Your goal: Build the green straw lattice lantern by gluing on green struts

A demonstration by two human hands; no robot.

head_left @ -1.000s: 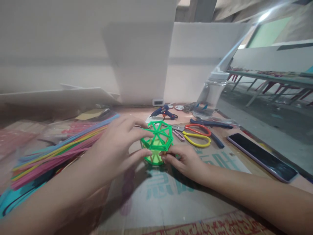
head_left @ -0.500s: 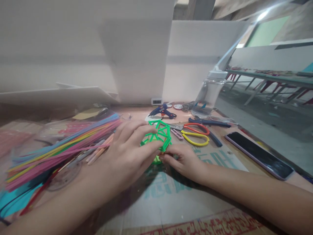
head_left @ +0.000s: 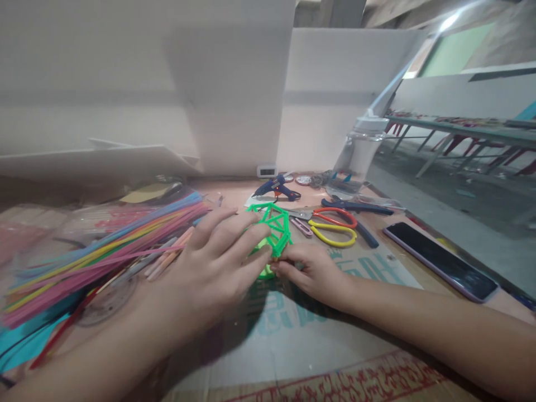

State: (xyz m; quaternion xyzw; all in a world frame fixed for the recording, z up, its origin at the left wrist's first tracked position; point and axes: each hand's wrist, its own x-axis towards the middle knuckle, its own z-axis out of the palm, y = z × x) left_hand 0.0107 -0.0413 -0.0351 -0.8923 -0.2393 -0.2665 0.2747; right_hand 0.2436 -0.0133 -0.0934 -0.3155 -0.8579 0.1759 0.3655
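A small green openwork frame (head_left: 280, 226), built of thin straight strips, is between my two hands at the middle of the table. My left hand (head_left: 228, 254) curves over its left side, fingers bent around it and hiding much of that part. At the lower right edge, my right hand (head_left: 307, 271) pinches the frame between thumb and finger. Beneath the hands lies cardboard (head_left: 293, 357) with green and red print. Just behind the frame rests a blue glue gun (head_left: 276, 188).
Scissors (head_left: 333, 234) with red and yellow handles, dark-handled pliers (head_left: 355, 206) and a phone (head_left: 439, 259) lie to the right. A clear bottle (head_left: 362, 151) stands at the back right. Colourful pipe cleaners (head_left: 104, 251) are piled at left. White panels (head_left: 234, 100) rise behind.
My left hand has shifted slightly left and its fingers have moved a little on the green frame. My right hand keeps its pinch. The whole view has shifted slightly.
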